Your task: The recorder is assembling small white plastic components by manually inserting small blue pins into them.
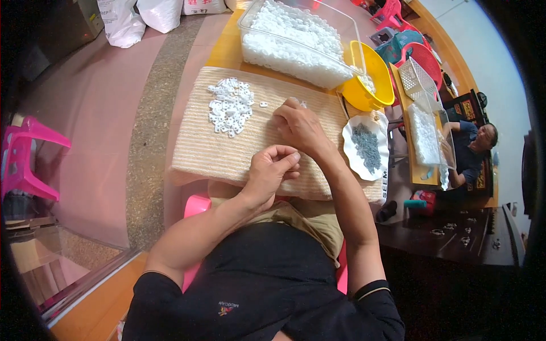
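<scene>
My left hand [272, 171] is closed near the front of the cloth-covered table, thumb pressed against the index finger; whatever is in that pinch is too small or hidden to make out. Beyond it, my right hand [302, 126] reaches over the striped beige cloth [199, 150] with its fingers curled downward. Its fingertips are hidden, so I cannot make out what they hold. A single small white plastic piece [263, 104] lies left of the right hand, and another whitish piece [303, 104] shows just past its knuckles. Farther left spreads a pile of such white pieces [230, 108].
A white scalloped dish [351, 162] of grey pieces [366, 149] stands on the right. Behind are a clear bin [301, 73] full of white pieces and a yellow basket [364, 98]. A pink stool [34, 133] stands left; a person [469, 148] works at another table far right.
</scene>
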`<state>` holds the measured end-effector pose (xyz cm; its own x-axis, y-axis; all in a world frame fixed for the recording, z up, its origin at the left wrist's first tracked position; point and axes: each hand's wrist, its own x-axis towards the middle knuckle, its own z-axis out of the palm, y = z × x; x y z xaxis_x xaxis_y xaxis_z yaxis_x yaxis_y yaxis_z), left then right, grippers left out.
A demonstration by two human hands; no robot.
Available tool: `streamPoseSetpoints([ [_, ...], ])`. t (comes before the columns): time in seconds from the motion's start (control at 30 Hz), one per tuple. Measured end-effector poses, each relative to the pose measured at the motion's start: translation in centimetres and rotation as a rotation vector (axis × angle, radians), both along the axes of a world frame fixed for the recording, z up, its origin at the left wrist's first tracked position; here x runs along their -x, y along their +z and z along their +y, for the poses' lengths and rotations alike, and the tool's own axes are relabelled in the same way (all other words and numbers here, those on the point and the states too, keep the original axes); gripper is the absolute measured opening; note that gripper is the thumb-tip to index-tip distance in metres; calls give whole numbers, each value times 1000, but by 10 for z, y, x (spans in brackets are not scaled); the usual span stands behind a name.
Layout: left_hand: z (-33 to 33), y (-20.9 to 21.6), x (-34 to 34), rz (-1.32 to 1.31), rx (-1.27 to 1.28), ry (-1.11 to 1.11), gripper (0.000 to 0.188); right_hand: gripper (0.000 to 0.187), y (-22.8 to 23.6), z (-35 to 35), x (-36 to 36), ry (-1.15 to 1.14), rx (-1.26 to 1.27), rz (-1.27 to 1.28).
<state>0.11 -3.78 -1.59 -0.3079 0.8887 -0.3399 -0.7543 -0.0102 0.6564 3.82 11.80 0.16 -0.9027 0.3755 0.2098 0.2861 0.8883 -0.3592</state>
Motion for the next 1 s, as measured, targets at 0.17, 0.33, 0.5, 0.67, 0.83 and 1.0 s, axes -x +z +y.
streamPoseSetpoints([
  [0.17,2,4,1,-37,-12,95,21,7,6,-8,-27,7,120,194],
  [0.33,2,4,6,-56,-52,154,19,7,7,-35,-53,-23,399,302],
  [0.5,3,-4,3,-37,-82,59,18,7,5,-50,-64,-88,260,380],
  [0.67,2,3,-1,-33,-62,32,20,8,0,-57,-72,-89,49,477],
  [0.83,1,-2,-2,-16,-35,98,16,12,-7,-64,-73,-149,-99,443],
  [1.0,0,-4,1,-31,-59,47,16,15,-11,-65,-75,-117,26,549],
])
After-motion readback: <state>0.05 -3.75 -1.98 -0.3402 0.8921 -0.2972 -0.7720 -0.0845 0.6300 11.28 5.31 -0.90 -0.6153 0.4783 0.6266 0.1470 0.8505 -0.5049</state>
